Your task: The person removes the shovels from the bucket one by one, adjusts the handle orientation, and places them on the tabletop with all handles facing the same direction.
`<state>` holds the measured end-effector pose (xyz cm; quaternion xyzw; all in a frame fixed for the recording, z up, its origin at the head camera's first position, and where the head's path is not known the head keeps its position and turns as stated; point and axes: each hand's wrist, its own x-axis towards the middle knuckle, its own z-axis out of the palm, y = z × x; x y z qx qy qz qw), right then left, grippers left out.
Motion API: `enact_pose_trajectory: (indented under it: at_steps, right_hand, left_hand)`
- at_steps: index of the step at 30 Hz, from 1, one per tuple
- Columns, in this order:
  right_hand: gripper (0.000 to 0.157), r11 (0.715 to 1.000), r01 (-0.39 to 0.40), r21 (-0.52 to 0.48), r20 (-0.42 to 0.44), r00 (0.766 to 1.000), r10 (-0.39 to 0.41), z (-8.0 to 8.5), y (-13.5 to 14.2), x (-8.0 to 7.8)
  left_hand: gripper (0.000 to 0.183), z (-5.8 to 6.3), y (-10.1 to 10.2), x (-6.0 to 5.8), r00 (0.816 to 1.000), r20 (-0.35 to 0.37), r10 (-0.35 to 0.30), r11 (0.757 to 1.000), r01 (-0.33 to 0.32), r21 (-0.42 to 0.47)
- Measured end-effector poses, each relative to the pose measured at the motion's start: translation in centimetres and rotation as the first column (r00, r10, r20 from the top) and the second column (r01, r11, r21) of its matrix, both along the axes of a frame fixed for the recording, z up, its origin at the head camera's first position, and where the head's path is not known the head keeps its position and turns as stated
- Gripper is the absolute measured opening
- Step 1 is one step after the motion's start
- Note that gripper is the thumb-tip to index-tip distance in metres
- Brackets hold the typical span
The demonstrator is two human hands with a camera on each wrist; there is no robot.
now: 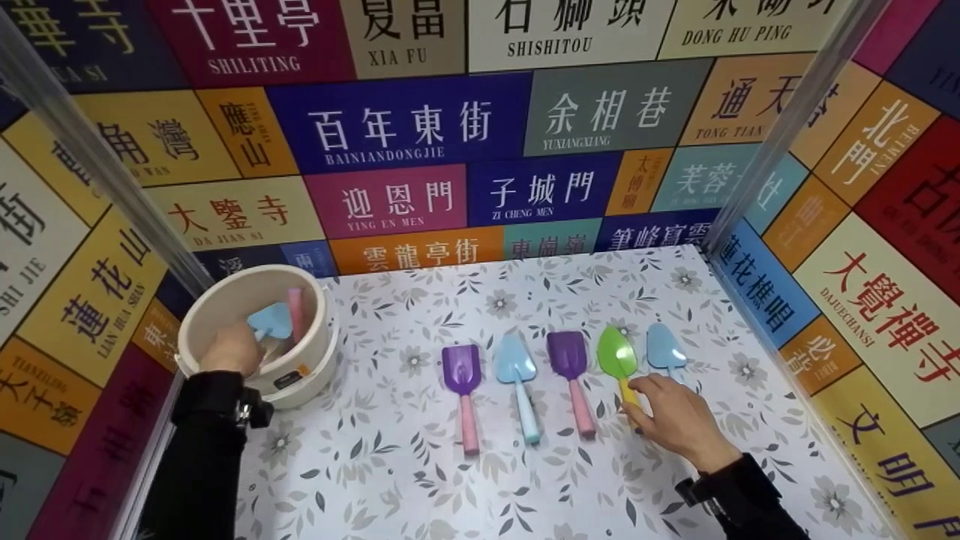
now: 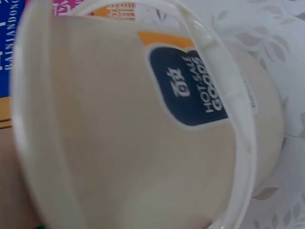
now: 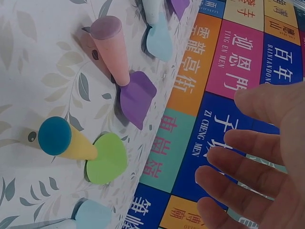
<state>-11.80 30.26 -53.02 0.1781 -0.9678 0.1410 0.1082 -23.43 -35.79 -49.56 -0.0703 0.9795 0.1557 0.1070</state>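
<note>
My left hand (image 1: 229,349) reaches down into a cream bucket (image 1: 214,296), its fingers mostly hidden by the wall. Inside, close to that hand, are a light blue toy shovel (image 1: 271,321) and a pink handle (image 1: 296,315). Over the yellow handle of a green toy shovel (image 1: 617,352) hovers my right hand (image 1: 671,416). In the right wrist view its fingers (image 3: 238,152) are spread and hold nothing. To its upper right lies a light blue shovel (image 1: 665,346), the handle partly covered by the hand. The bucket's outer wall (image 2: 119,119) fills the left wrist view.
Left of the green shovel, a purple shovel (image 1: 568,354) with pink handle, a light blue shovel (image 1: 516,364) and another purple shovel (image 1: 461,367) lie in a row on the leaf-patterned tabletop (image 1: 390,480). Panels with colourful signs (image 1: 397,124) enclose the back and sides.
</note>
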Motion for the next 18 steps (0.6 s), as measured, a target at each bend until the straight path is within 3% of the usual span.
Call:
enact_pose_trajectory:
  at_steps: [4, 8, 10, 14, 18]
  right_hand:
    - [0.029, 1.000, 0.002, -0.002, -0.001, 1.000, -0.002, 0.0, 0.0, 0.0]
    - [0.028, 1.000, 0.006, -0.009, -0.004, 1.000, -0.006, 0.0, 0.1, 0.1]
    - [0.027, 1.000, 0.008, -0.010, -0.004, 1.000, -0.008, 0.0, 0.1, 0.1]
    - [0.027, 1.000, 0.009, -0.013, -0.011, 1.000, -0.010, 0.1, 0.2, 0.1]
    - [0.027, 1.000, 0.008, -0.014, -0.044, 0.999, -0.008, 0.0, 0.2, 0.1]
  left_hand:
    - [0.041, 2.2, 0.5, 0.7, 0.997, -0.071, -0.024, 1.000, 0.025, 0.005]
    - [0.035, 5.3, 1.8, 2.7, 0.988, -0.148, -0.051, 0.998, 0.055, 0.022]
    - [0.031, 6.2, 2.3, 3.8, 0.976, -0.209, -0.051, 0.997, 0.060, 0.038]
    - [0.026, 6.7, 2.8, 5.6, 0.950, -0.309, -0.045, 0.995, 0.070, 0.070]
    - [0.032, 6.5, 3.2, 7.3, 0.933, -0.357, -0.036, 0.993, 0.074, 0.093]
